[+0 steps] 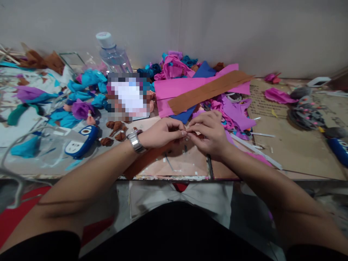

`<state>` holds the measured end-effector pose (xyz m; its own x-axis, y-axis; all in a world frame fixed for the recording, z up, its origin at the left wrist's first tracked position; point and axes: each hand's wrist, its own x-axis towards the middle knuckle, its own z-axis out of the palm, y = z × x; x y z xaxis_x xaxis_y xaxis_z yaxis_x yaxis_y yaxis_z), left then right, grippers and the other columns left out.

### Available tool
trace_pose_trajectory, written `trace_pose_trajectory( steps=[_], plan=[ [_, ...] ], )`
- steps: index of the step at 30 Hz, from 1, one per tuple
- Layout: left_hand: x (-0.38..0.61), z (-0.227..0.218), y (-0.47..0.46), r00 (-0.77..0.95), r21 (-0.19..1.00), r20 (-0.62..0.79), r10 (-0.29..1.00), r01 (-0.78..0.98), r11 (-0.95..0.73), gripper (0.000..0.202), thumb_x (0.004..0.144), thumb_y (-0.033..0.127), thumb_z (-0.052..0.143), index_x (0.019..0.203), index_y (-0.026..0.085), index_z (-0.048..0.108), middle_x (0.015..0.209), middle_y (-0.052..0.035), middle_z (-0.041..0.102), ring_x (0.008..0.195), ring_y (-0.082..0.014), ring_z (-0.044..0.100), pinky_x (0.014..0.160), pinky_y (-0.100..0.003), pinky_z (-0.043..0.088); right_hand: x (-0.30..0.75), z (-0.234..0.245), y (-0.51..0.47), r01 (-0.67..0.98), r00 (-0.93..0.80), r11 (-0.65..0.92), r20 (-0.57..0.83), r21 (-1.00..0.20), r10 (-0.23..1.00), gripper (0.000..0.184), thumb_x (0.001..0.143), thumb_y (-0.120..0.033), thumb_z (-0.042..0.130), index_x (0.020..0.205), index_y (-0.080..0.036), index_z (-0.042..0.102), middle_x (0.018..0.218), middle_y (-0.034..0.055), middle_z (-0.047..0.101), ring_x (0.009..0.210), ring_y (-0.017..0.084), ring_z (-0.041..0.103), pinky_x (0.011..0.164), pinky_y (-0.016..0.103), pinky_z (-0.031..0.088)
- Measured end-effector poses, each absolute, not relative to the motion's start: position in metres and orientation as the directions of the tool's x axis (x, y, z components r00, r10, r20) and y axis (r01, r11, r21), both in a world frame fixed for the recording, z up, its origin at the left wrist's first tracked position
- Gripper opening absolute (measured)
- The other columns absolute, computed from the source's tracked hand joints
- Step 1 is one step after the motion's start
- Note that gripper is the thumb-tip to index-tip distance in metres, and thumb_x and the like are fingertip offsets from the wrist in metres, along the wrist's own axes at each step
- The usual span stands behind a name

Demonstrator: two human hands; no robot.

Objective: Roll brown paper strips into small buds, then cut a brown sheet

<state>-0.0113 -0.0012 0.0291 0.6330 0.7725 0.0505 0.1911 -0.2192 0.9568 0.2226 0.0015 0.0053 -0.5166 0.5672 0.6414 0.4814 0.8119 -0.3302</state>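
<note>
My left hand (pixel 163 132) and my right hand (pixel 208 134) meet over the middle of the work table (pixel 293 148), fingertips pinched together on a small piece of brown crepe paper (pixel 190 133). A longer brown paper strip (pixel 145 161) trails down and left from under my left wrist, which wears a metal watch (pixel 135 141). Both hands are closed in a pinch. Just left of my left hand lie small twisted brown paper buds (pixel 115 127).
Behind the hands lie pink, brown and blue paper sheets (pixel 201 88) and crumpled pink and purple scraps. Blue and purple paper flowers (pixel 81 108), a plastic bottle (pixel 112 54) and a blue-white power strip (pixel 80 143) are at the left. Coiled wire (pixel 304 114) lies right.
</note>
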Motion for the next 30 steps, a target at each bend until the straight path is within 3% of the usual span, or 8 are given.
trace_pose_trajectory(
  steps=[7,14,19,24,30],
  plan=[
    [-0.0118,0.0316,-0.0024,0.614,0.884,0.107,0.782,0.302,-0.357,0.022,0.096,0.032,0.063,0.083,0.016,0.069,0.085,-0.0037,0.072,0.081,-0.0154,0.063,0.079,-0.027,0.049,0.2225,0.0025,0.0033,0.484,-0.518,0.823,0.661,-0.298,0.544,0.004,0.093,-0.031,0.074,0.096,-0.032,0.074,0.103,0.0007,0.077,0.103,0.028,0.064,0.099,0.054,0.036],
    [-0.0126,0.0298,0.0002,0.630,0.890,0.073,0.773,0.309,-0.336,0.031,0.099,0.042,0.059,0.084,0.016,0.068,0.086,-0.0046,0.073,0.080,-0.0165,0.065,0.077,-0.028,0.050,0.2241,0.0016,0.0040,0.504,-0.529,0.813,0.640,-0.291,0.557,0.005,0.094,-0.031,0.072,0.098,-0.034,0.075,0.104,0.0006,0.077,0.106,0.028,0.063,0.103,0.056,0.033],
    [-0.0131,0.0289,0.0008,0.623,0.858,0.102,0.776,0.340,-0.386,0.028,0.099,0.037,0.058,0.083,0.016,0.067,0.084,-0.0036,0.072,0.078,-0.0159,0.063,0.077,-0.028,0.048,0.2232,0.0021,0.0047,0.508,-0.533,0.811,0.633,-0.290,0.561,0.004,0.094,-0.031,0.073,0.097,-0.032,0.075,0.105,0.0015,0.077,0.105,0.028,0.064,0.102,0.055,0.034],
    [-0.0122,0.0280,-0.0034,0.589,0.744,0.183,0.787,0.440,-0.502,0.022,0.098,0.033,0.057,0.091,0.017,0.071,0.090,-0.0037,0.075,0.081,-0.0167,0.066,0.079,-0.029,0.047,0.2205,0.0035,0.0041,0.492,-0.526,0.801,0.618,-0.340,0.585,0.002,0.094,-0.028,0.072,0.094,-0.029,0.074,0.106,0.0024,0.076,0.105,0.027,0.065,0.100,0.052,0.038],
    [-0.0097,0.0249,-0.0069,0.600,0.530,0.287,0.746,0.549,-0.646,0.022,0.098,0.026,0.055,0.101,0.017,0.075,0.095,-0.0074,0.077,0.087,-0.0203,0.069,0.080,-0.031,0.047,0.2189,0.0028,0.0054,0.478,-0.500,0.767,0.585,-0.428,0.639,0.001,0.092,-0.027,0.073,0.091,-0.027,0.074,0.106,0.0041,0.075,0.105,0.027,0.066,0.099,0.051,0.040]
  ],
)
